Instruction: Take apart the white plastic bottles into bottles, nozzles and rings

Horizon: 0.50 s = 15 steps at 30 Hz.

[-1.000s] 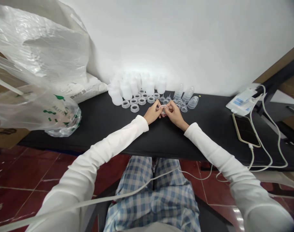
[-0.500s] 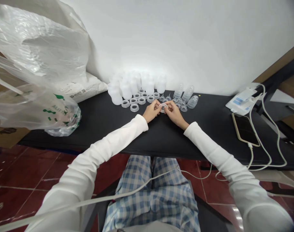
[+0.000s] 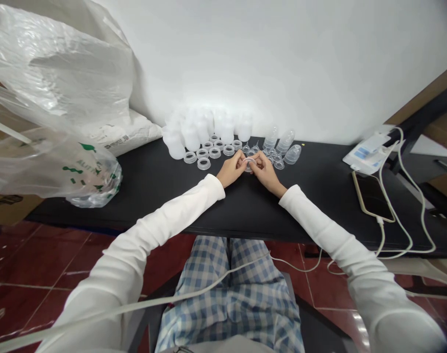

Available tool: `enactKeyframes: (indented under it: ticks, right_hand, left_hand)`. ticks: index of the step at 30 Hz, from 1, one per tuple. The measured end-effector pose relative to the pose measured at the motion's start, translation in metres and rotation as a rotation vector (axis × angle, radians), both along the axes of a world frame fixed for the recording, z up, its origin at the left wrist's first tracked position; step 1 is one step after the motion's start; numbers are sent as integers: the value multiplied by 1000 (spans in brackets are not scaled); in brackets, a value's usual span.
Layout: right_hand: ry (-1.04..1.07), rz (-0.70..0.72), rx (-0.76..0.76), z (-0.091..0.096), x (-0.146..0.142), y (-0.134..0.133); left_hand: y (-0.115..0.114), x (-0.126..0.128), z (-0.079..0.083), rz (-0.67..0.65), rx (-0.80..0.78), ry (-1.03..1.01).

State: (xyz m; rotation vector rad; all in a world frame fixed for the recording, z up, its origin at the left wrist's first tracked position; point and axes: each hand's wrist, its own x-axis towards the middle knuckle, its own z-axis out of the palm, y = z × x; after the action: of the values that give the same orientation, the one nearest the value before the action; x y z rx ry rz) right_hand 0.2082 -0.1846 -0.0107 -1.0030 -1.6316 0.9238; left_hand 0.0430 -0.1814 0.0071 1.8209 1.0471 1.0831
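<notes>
Between my two hands is a clear plastic bottle collar ring (image 3: 249, 164), gripped from both sides just above the black table (image 3: 164, 196). My left hand (image 3: 232, 168) closes its thumb and fingers on the ring's left edge. On the opposite edge, my right hand (image 3: 263, 170) pinches it with the thumb pressed near the opening. Whether a nipple sits inside the ring is too small to tell. Several loose collar rings (image 3: 204, 163) lie left of my hands. Just behind and right of my right hand are several clear bottle nipples (image 3: 279, 163).
Frosted white baby bottles (image 3: 191, 135) stand in a cluster by the wall. Clear domed caps (image 3: 292, 154) stand at the right. A charging phone (image 3: 372, 196), cables and a white power strip (image 3: 366, 154) lie far right. Plastic bags (image 3: 91, 171) crowd the left; a cable crosses my lap.
Both hands stay at nearly the same spot, still gripping the ring. The ring's tilt and my thumbs have shifted slightly; the whole view has moved a little.
</notes>
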Motion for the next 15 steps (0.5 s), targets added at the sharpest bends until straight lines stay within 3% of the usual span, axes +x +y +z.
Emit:
enactKeyframes:
  ticks: [15]
  right_hand:
    - [-87,-88,60,-1,-1,-2]
  left_hand:
    - [2,-2,-3,-24,40,-13]
